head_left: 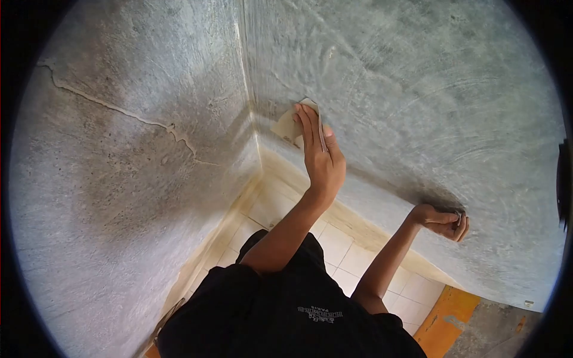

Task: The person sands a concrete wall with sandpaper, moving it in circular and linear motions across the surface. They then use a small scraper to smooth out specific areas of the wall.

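Observation:
My left hand [322, 152] presses a folded sheet of sandpaper [285, 128], pale on the visible side, against the grey plastered wall [394, 77] near the corner. Its fingers lie over the sheet, and the thumb is at the sheet's right edge. Lower and to the right, my right hand [443, 222] is closed by the same wall, its fingers curled in. Something small and greyish shows between thumb and fingers, too little of it to name. A dark shadow falls on the wall above this hand.
A second plastered wall [119, 173] on the left meets the first at a corner and carries a long raised crack [137, 117]. Below are white floor tiles [335, 243], an orange strip [449, 316] and a grey floor patch [498, 331] at lower right.

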`<action>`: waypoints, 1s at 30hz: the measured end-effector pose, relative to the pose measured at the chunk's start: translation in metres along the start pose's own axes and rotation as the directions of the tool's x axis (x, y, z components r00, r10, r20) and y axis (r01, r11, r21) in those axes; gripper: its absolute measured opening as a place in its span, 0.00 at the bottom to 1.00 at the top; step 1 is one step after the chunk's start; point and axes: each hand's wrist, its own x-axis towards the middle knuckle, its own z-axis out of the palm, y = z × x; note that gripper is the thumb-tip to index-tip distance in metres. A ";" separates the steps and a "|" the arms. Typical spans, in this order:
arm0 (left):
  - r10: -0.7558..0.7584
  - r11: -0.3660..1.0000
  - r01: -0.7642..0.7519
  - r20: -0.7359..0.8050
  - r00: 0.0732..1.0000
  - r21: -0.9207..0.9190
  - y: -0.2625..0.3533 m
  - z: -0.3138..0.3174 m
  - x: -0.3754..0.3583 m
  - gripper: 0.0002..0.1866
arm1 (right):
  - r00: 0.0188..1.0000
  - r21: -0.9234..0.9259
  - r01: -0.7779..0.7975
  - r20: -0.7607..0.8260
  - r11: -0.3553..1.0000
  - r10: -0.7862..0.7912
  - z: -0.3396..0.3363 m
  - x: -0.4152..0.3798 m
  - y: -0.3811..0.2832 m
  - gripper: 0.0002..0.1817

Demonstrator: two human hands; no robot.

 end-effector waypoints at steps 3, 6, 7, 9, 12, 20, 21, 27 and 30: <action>0.017 1.000 -0.017 -0.001 1.000 -0.001 -0.002 0.005 -0.010 0.34 | 0.998 -0.078 0.050 0.051 0.996 -0.046 -0.005 0.000 0.005 0.10; 0.012 1.000 -0.013 -0.035 0.999 -0.018 -0.001 0.001 0.002 0.34 | 1.000 0.041 0.018 0.000 0.999 -0.018 0.001 -0.001 0.003 0.10; 0.004 1.000 -0.005 -0.056 0.998 -0.031 0.006 -0.001 0.010 0.35 | 1.000 0.012 0.022 0.009 1.000 -0.022 -0.001 -0.001 0.003 0.10; -0.019 0.997 0.017 -0.029 0.999 -0.071 0.008 0.003 0.003 0.35 | 0.999 -0.040 0.040 0.029 0.998 -0.039 -0.004 0.000 0.005 0.10; -0.025 0.994 0.029 0.038 0.999 -0.108 0.001 0.003 -0.008 0.35 | 0.999 -0.041 0.046 0.022 0.998 -0.045 -0.002 -0.001 0.005 0.10; 0.085 0.988 -0.089 -0.031 0.996 -0.128 -0.021 0.025 -0.022 0.34 | 0.999 -0.006 0.035 0.021 0.999 -0.035 -0.001 0.000 0.002 0.10; 0.151 0.988 -0.152 -0.018 0.988 -0.042 -0.023 0.025 -0.027 0.33 | 1.000 0.010 0.019 0.012 1.000 -0.019 0.000 -0.001 0.000 0.10; 0.198 0.980 -0.198 -0.004 0.980 0.009 -0.014 0.017 -0.007 0.34 | 0.997 -0.009 0.067 0.033 0.998 -0.066 -0.004 -0.001 0.006 0.09; 0.153 0.986 -0.153 -0.014 0.988 -0.064 -0.011 0.022 -0.012 0.34 | 0.997 -0.025 0.068 0.036 0.997 -0.067 -0.004 -0.001 0.007 0.10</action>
